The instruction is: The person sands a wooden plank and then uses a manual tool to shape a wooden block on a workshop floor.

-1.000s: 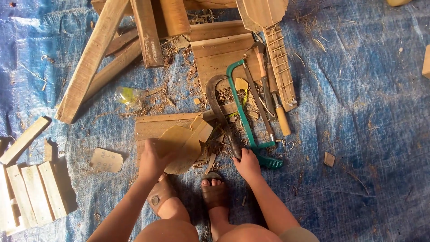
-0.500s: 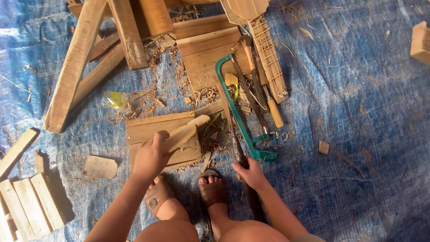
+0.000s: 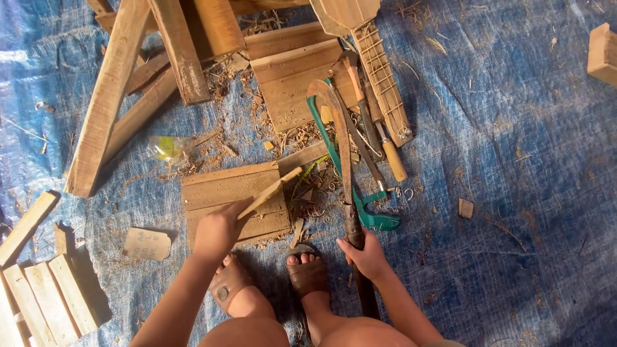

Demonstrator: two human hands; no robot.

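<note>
I am squatting on a blue tarp [image 3: 514,160]. My left hand [image 3: 218,230] holds a thin flat wooden piece [image 3: 270,193] tilted on edge over a wooden board [image 3: 231,193]. My right hand [image 3: 366,254] grips the dark handle of a long curved machete [image 3: 340,141], whose blade points away from me and lies over a green-framed hacksaw [image 3: 347,173]. My sandalled feet [image 3: 307,273] rest just behind the board.
Long planks [image 3: 109,96] and boards [image 3: 295,77] lie at the top left and centre, among wood shavings. A wooden instrument neck [image 3: 382,71] and a wooden-handled tool [image 3: 392,157] lie beside the saw. Small slats [image 3: 45,302] sit at the bottom left, a wood block [image 3: 604,54] top right.
My left hand has tipped the thin wooden piece from flat up onto its edge. My right hand has taken the machete's handle and lifted the blade over the hacksaw.
</note>
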